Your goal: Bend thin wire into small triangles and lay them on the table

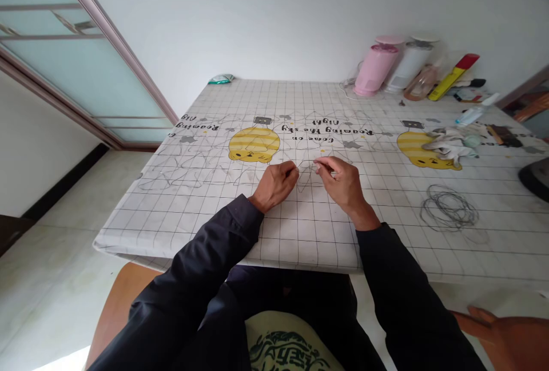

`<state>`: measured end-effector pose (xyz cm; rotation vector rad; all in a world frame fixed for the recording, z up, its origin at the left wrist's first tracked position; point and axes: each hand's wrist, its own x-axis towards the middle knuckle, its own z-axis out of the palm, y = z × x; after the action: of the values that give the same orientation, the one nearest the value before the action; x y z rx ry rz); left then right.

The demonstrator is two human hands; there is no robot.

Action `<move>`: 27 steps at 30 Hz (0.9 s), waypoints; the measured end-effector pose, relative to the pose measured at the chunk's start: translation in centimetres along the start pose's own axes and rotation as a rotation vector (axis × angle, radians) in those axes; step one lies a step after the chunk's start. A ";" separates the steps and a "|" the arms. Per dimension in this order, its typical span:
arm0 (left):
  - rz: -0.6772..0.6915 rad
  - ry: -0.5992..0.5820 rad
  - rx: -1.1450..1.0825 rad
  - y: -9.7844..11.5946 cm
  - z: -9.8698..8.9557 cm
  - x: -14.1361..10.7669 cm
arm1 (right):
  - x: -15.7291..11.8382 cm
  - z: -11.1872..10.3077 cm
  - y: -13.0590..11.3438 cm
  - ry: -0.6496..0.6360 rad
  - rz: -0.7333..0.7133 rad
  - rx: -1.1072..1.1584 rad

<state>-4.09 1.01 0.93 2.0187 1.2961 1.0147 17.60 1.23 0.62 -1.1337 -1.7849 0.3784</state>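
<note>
My left hand (277, 186) is low over the table, thumb and fingertips pinched together on a thin grey thread. Just to its right, my right hand (342, 183) pinches too, thumb against forefinger, with the thread at its tips. A small gap separates the two hands, and fine strands show there. Loose loops of the grey thread (182, 175) spread over the tablecloth to the left and beyond my hands. Further right lies a loosely wound coil of similar thread (450, 208). Whether it is string or fine wire I cannot tell.
A checked tablecloth (300, 239) with printed yellow bears covers the table. Along the back right stand a pink cylinder (375, 71), a white cylinder (407, 68), a bottle (422, 82) and a yellow-red box (453, 78). Crumpled gloves (450, 143) lie at right; a green packet (221, 79) sits at the far-left corner.
</note>
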 end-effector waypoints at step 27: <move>0.048 0.056 0.388 -0.8 0.8 0.1 | -2.0 1.2 -0.5 -0.107 -0.235 -0.293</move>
<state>-3.79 1.41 -0.10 2.3283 1.5797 0.8985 16.50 -0.44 -0.74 -1.1011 -2.0914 0.0383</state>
